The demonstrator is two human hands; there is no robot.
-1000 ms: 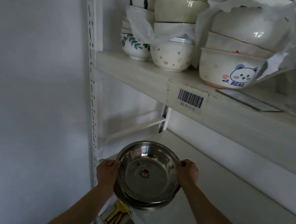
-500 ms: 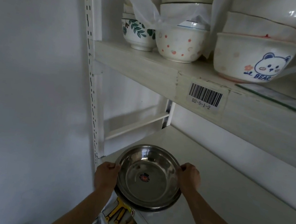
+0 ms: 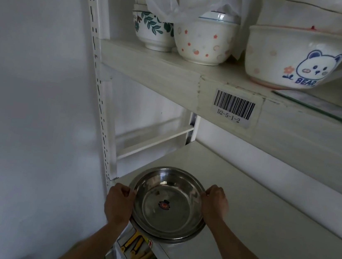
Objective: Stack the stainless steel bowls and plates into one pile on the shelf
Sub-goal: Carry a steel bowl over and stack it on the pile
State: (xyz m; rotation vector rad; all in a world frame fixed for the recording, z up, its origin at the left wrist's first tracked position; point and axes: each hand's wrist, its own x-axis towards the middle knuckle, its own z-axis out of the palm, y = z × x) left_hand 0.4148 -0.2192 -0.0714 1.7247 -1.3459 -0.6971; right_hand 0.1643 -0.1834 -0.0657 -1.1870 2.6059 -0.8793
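Observation:
A pile of stainless steel bowls and plates (image 3: 168, 205) sits at the front left corner of the white lower shelf (image 3: 260, 239). The top bowl has a small red sticker in its middle, and wider rims show beneath it. My left hand (image 3: 118, 204) grips the pile's left rim. My right hand (image 3: 215, 203) grips the right rim. The pile slightly overhangs the shelf's front edge.
The upper shelf (image 3: 173, 73) carries stacked ceramic bowls (image 3: 205, 40), one with a bear print (image 3: 294, 58), and a barcode label (image 3: 233, 106). A perforated white upright (image 3: 100, 98) stands at left beside a wall. A yellow-printed box (image 3: 135, 246) lies below.
The pile has moved a little further back onto the lower shelf with both hands still on its rims. The view has tilted down.

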